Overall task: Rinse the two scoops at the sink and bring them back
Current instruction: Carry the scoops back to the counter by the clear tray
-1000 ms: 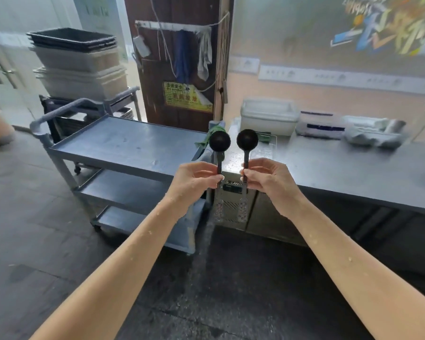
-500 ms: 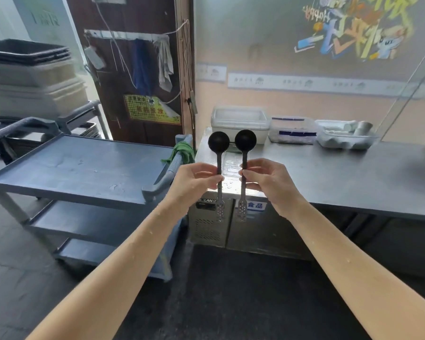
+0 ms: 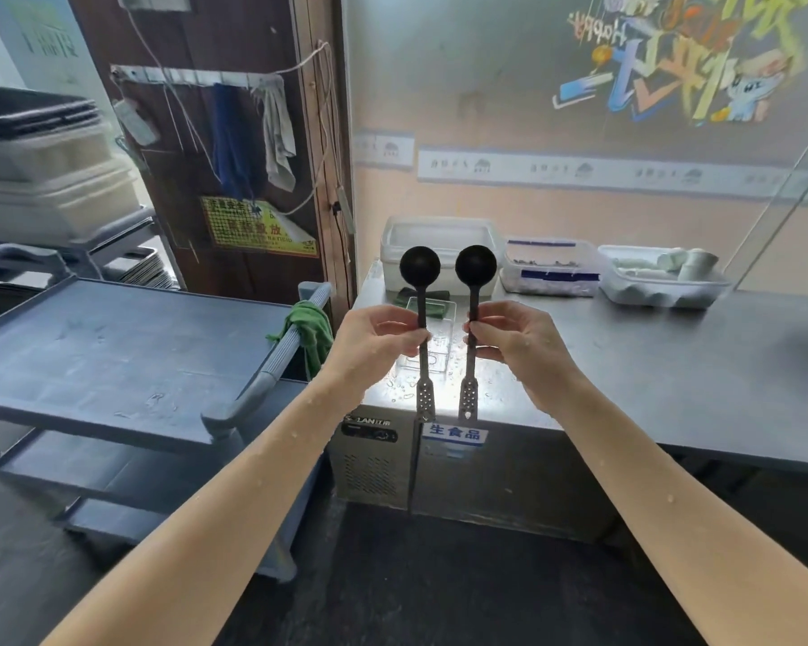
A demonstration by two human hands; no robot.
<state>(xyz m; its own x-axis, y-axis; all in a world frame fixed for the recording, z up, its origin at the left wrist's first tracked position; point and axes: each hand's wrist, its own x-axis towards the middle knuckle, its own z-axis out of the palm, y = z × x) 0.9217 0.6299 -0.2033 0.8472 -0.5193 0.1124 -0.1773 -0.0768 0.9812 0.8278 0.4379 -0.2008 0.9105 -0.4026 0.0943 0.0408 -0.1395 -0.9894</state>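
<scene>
I hold two black scoops upright, side by side, round bowls on top and perforated grey handle ends pointing down. My left hand pinches the stem of the left scoop. My right hand pinches the stem of the right scoop. Both hang in the air over the near left corner of the steel counter, just above a small clear tray. Water drops sit on my forearms and on the counter below the scoops.
A grey plastic cart stands to the left with a green cloth on its handle. White lidded containers and a tray of rolls line the counter's back edge. Stacked bins stand far left.
The counter and cart have come closer and shifted left in view as I walked toward them. Both hands still hold the scoops upright in the same pose.
</scene>
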